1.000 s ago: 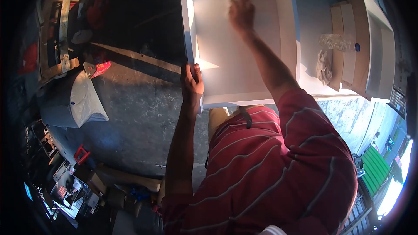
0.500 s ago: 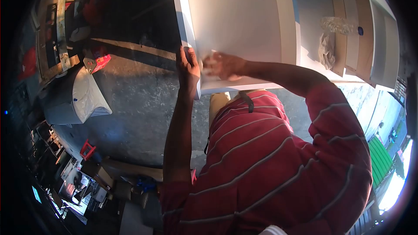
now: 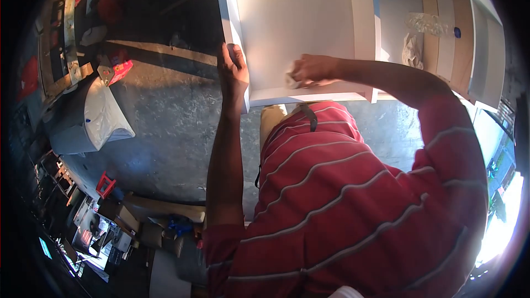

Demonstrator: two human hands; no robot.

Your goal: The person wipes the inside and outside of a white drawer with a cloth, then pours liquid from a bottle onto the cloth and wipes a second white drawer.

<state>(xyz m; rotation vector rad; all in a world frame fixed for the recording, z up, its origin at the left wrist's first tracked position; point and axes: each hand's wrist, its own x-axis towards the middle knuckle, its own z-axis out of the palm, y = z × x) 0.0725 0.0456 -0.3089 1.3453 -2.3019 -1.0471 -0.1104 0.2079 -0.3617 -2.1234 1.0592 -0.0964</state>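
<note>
A large white panel with a raised frame (image 3: 298, 27) lies in front of me. My left hand (image 3: 234, 72) rests on the outer left edge of the frame near its lower left corner, its fingers pointing forward and somewhat apart. Inside the frame, near the lower edge, my right hand (image 3: 313, 70) is closed on a small pale pad (image 3: 291, 77), which touches the panel. The pad's exact material is too small to tell.
A clear plastic bottle (image 3: 429, 24) and a crumpled cloth (image 3: 412, 52) lie to the right, beside wooden boards (image 3: 446, 27). At the left are a red box (image 3: 116, 68), a white-covered object (image 3: 105, 116) and a red stool (image 3: 105, 185).
My right hand has moved right along the lower part of the panel, away from my left hand. My left hand stays on the frame's left edge.
</note>
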